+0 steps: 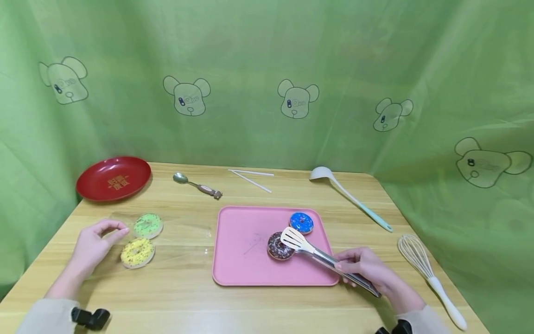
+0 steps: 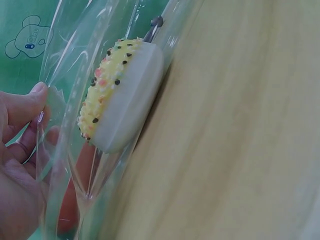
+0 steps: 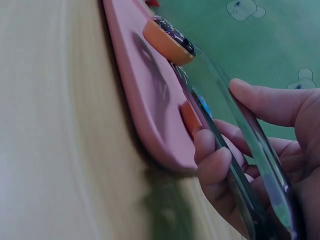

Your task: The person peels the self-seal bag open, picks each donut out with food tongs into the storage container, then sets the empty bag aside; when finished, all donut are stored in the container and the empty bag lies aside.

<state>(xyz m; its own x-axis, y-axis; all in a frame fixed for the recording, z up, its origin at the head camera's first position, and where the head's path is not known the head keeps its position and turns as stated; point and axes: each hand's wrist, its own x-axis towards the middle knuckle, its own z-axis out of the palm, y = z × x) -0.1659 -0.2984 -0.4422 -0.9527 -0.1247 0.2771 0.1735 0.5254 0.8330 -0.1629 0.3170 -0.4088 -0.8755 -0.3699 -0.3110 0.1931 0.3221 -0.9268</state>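
My right hand (image 1: 365, 266) grips metal tongs (image 1: 329, 261) with pale slotted ends. Between those ends is a chocolate doughnut (image 1: 278, 247) with sprinkles, raised off the pink tray (image 1: 239, 273) in the right wrist view. A blue-iced doughnut (image 1: 301, 223) lies at the tray's far right. My left hand (image 1: 96, 243) pinches the edge of a clear plastic bag (image 2: 65, 60) between thumb and fingers. The bag lies around a yellow doughnut (image 1: 137, 253) and a green doughnut (image 1: 148, 226) on the left of the table. Both have sprinkles.
A red plate (image 1: 137, 178) stands at the back left. Behind the tray lie a spoon (image 1: 198, 185) and white straws (image 1: 252, 178). A ladle (image 1: 350, 197) and a whisk (image 1: 431, 278) lie on the right. Green curtain (image 1: 250, 55) hangs around the table (image 1: 175, 301).
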